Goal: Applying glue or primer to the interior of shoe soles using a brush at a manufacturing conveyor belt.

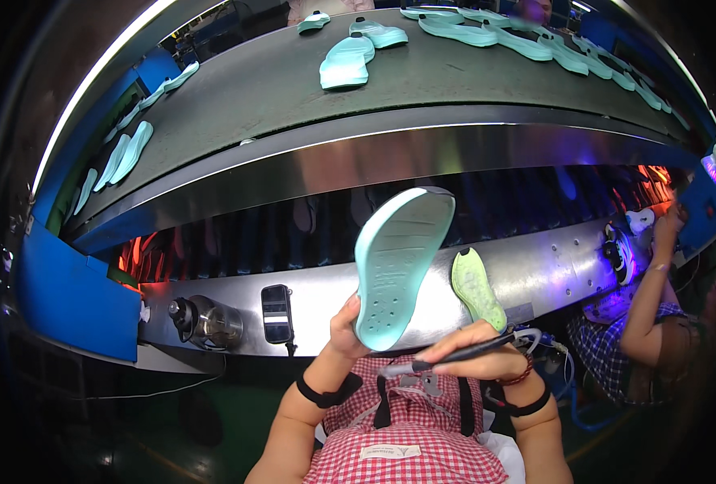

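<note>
My left hand (343, 329) grips the heel end of a pale turquoise shoe sole (398, 262), holding it upright with its tread side toward me. My right hand (477, 348) lies just below and to the right of the sole, closed on a thin dark pen-like tool (447, 358) whose tip points left, toward the sole's lower edge. A cable runs from the tool's rear end off to the right. A yellow-green sole (477, 286) leans on the metal ledge (551, 270) behind my right hand.
A dark conveyor belt (293, 97) above carries several turquoise soles (347, 63). On the ledge stand a dark phone-like device (276, 313) and a glass bottle (209, 321). A blue panel (72, 298) is at left. Another person in a checked shirt (616, 355) works at right.
</note>
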Tool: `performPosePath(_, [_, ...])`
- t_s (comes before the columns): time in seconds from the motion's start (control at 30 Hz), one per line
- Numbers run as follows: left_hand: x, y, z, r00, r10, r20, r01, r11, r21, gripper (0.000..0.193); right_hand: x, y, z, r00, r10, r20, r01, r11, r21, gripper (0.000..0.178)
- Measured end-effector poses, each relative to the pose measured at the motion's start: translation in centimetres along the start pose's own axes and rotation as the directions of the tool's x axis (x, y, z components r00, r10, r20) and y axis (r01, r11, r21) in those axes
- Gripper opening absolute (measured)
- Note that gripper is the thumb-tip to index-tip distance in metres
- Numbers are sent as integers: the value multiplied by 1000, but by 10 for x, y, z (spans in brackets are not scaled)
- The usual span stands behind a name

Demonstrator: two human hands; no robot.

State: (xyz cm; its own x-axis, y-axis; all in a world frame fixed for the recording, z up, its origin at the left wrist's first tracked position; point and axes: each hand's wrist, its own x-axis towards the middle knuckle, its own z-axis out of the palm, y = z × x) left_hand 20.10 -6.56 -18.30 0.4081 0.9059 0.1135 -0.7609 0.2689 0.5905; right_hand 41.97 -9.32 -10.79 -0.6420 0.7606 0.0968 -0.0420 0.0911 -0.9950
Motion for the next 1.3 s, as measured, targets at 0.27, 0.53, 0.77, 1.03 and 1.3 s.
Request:
performPosePath(0.27, [5,17,9,886,-460,-59,462,887,22,53,10,-5,-14,963,-182,196,229,940,-253,23])
performPosePath(0.53, [7,31,30,811,-572,-120,577,750,324,57,13,-20,-33,905,-177,387,321,881,-347,20])
performPosePath(0.77, [8,48,27,809,-574,-127,581,747,323,58,9,-14,-43,931,-226,286,320,882,-346,20])
performPosePath(1.03, [1,58,14,858,-513,-32,486,789,375,69,-1,-9,-40,956,-236,172,275,926,-259,21])
performPosePath(1.3, [-9,71,38,904,-416,-96,424,845,327,65,-1,-5,-40,947,-293,133,316,926,-207,22])
